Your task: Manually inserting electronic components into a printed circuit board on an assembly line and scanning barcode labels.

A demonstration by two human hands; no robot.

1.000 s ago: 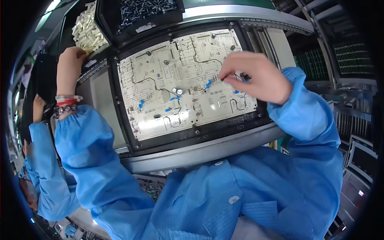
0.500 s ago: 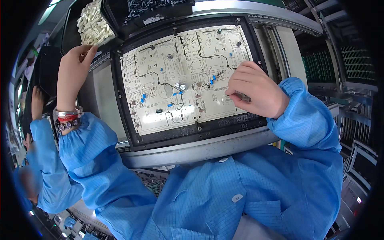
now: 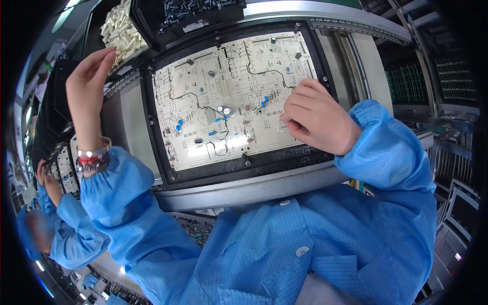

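- Your left hand (image 3: pixel 90 84) is raised at the upper left, just beside the white pieces (image 3: pixel 122 33) in their black bin. Its thumb and fingers are drawn close together; you cannot tell from here whether a piece is between the tips.
- Your right hand (image 3: pixel 319 119) is over the right part of the circuit board (image 3: pixel 262 134), fingers curled in and palm down. The hand hides what its fingertips hold, if anything, and whether they touch the board.
- The board lies in front of you, flat inside a black frame (image 3: pixel 206 176) with screws along its edges. It is pale, with two similar halves side by side.
- On the board you have small blue parts (image 3: pixel 179 125) scattered across both halves, and two silver-topped cylinders (image 3: pixel 226 112) standing close together near the middle.
- Beyond the frame, to the right of the white pieces, dark small parts (image 3: pixel 190 10) fill another black bin.
- A metal rail (image 3: pixel 254 189) runs between the frame and your body.
- You wear bracelets (image 3: pixel 94 158) on your left wrist, just above the blue sleeve (image 3: pixel 119 188).
- At your far left, a co-worker's hands (image 3: pixel 50 183) are near other boards.
- At your right, green boards (image 3: pixel 401 89) stand in a rack.
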